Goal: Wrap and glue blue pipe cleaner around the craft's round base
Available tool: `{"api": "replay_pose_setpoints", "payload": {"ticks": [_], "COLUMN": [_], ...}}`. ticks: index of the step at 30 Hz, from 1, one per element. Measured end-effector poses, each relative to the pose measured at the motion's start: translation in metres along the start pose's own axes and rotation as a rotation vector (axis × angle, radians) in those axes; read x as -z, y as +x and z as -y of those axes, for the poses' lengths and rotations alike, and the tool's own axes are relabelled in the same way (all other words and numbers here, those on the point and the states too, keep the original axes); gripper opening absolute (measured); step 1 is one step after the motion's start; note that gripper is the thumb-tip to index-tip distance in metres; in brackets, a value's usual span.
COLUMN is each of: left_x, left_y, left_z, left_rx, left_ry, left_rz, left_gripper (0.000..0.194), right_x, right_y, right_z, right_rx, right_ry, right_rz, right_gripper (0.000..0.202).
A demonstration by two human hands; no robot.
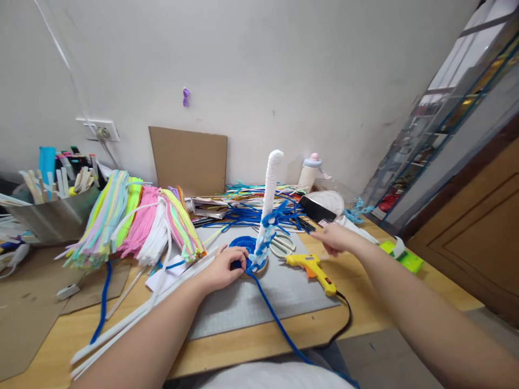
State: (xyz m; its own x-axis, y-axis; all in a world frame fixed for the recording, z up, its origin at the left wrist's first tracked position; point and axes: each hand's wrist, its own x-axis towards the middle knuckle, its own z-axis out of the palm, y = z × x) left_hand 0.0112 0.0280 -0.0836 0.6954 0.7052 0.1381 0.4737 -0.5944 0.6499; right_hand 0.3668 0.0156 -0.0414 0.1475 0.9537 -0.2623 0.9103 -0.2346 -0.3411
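Note:
My left hand [227,266] curls its fingers and thumb on the edge of a round base coiled from blue pipe cleaner [243,242]. A white wrapped stem [269,186] rises upright from the base, with blue and pale-blue twisted pieces [263,240] around its lower part. One long blue pipe cleaner [278,320] trails from the base toward me. My right hand [334,239] hovers over the right of the table, index finger stretched out, other fingers bent, and nothing visible in it. Close to its fingertips lie dark slim tools [306,225]. A yellow glue gun [312,267] lies below it.
A grey mat [227,316] lies under the work, with scissors [283,244] on it. Bundled coloured pipe cleaners [138,232] and a metal tub [52,219] stand left. Behind are loose blue pipe cleaners [243,214], a phone [317,209] and a bottle [310,174].

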Motion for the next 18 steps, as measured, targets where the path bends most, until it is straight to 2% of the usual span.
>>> {"api": "replay_pose_setpoints", "payload": {"ticks": [3, 5, 9, 14, 16, 18], "left_x": [0.0, 0.001, 0.002, 0.006, 0.007, 0.008], "left_y": [0.0, 0.0, -0.001, -0.002, -0.002, -0.001], "left_z": [0.0, 0.001, -0.001, -0.006, -0.009, -0.01], "left_rx": [-0.008, -0.001, 0.018, 0.058, 0.085, 0.098], "left_ry": [0.004, 0.013, -0.001, -0.061, -0.079, -0.085], "left_rz": [0.012, 0.021, 0.022, 0.047, 0.057, 0.063], "left_gripper": [0.009, 0.009, 0.012, 0.017, 0.016, 0.015], "right_x": [0.023, 0.028, 0.02, 0.011, 0.013, 0.015], "right_y": [0.049, 0.083, 0.134, 0.164, 0.17, 0.173], "right_z": [0.026, 0.045, 0.07, 0.077, 0.078, 0.078], "right_rx": [0.163, 0.266, 0.386, 0.403, 0.385, 0.355], "right_ry": [-0.027, -0.053, -0.119, -0.162, -0.096, 0.044], "right_rz": [-0.205, -0.283, -0.315, -0.329, -0.333, -0.339], "right_gripper": [0.039, 0.021, 0.025, 0.013, 0.005, 0.007]}}
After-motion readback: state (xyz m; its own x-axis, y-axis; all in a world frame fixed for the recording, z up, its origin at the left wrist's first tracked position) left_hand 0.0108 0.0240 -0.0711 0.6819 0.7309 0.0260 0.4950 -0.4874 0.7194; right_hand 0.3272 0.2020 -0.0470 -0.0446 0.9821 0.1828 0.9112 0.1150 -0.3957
